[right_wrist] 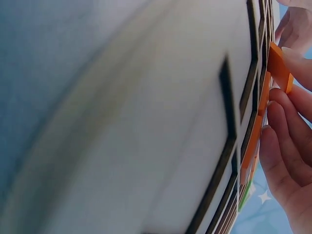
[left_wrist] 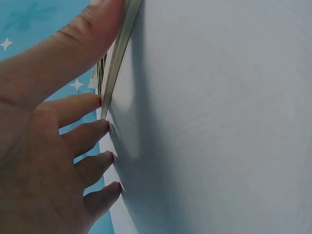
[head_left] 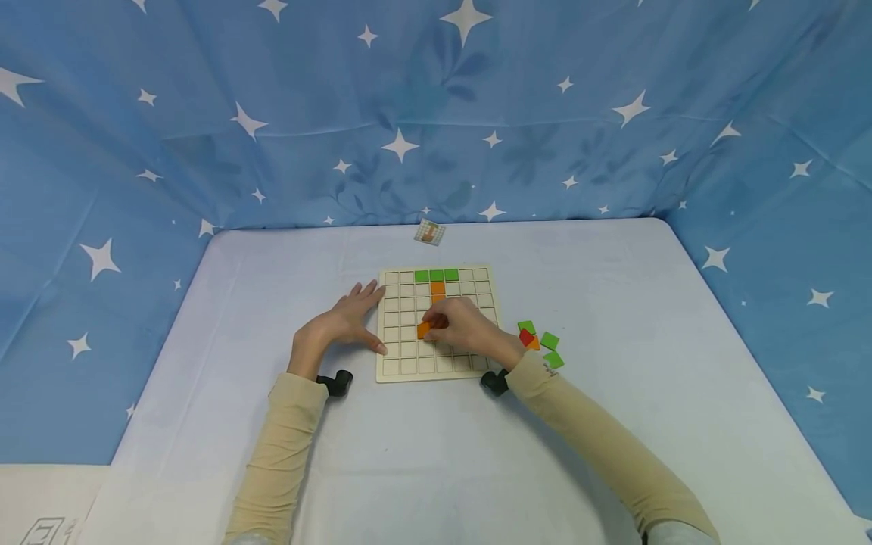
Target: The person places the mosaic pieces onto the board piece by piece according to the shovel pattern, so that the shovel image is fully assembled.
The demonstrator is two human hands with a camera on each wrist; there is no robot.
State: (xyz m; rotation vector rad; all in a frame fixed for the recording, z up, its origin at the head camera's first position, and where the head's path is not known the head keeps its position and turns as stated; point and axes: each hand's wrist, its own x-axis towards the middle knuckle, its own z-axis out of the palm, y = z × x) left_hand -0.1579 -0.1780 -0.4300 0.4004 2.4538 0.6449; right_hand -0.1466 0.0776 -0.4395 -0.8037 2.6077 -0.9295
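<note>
Over the grid board (head_left: pixel 409 348), pinching an orange tile (head_left: pixel 424 330) between thumb and fingers of the right hand (head_left: pixel 463 325), tilted in the grip; cannot tell whether touching the surface. At the board's left edge, resting the left hand (head_left: pixel 347 314) with fingers spread, thumb well apart from the index finger. Along the board's far row, seeing three green tiles (head_left: pixel 437 275) side by side, with laid orange tiles (head_left: pixel 437 288) running nearer from the middle one, partly hidden by the right hand. To the board's right, seeing loose green tiles (head_left: pixel 549 341) near a red tile (head_left: pixel 527 337). Beyond the board's far edge, seeing a small patterned card (head_left: pixel 430 232) on the white tablecloth (head_left: pixel 579 454). Farther beyond the board, facing a blue curtain (head_left: pixel 531 83) with white stars.
</note>
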